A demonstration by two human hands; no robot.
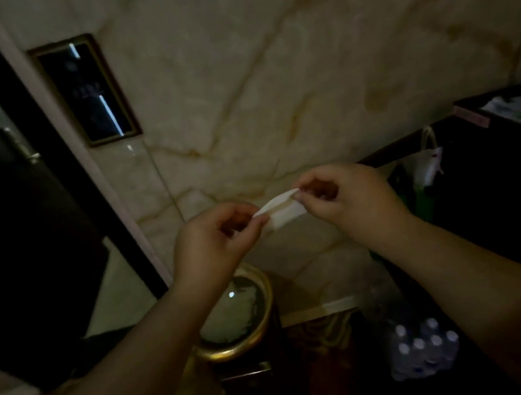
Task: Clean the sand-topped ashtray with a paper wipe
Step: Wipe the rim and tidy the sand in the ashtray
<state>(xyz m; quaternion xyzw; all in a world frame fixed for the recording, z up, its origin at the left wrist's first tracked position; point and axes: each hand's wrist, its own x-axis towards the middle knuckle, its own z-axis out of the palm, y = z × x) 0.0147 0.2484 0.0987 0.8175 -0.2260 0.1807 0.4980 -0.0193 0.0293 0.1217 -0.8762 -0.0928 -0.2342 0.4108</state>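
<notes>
We have both hands raised in front of the marble-veined cream wall [314, 59], each pinching one end of a small folded white paper wipe [284, 211]. Our left hand [214, 240] closes thumb and forefinger on the wipe's lower left corner; our right hand [346, 199] grips the upper right edge the same way. The two hands sit near each other with only the wipe bridging them, and it hangs clear of everything below. We judge this two-ended hold is meant to open or refold the sheet into a usable pad before it goes down, since one layer is already peeling away from the other along the top edge.

The round, gold-rimmed ashtray with its pale sand top [237, 312] stands directly below our left wrist, partly hidden by that forearm, on a dark pedestal with gold trim [257, 382]. The sand looks uneven, with darker patches near the rim, though the dim light keeps us from saying what they are. No wiping has begun.

Below our right forearm sits a shrink-wrapped pack of clear water bottles with white caps [425, 352], well apart from the ashtray. Beyond our right hand a white plastic bag [427, 164] hangs off a dark cart [509, 174]. Left of our left hand is a dark door with a metal handle [18, 146].
</notes>
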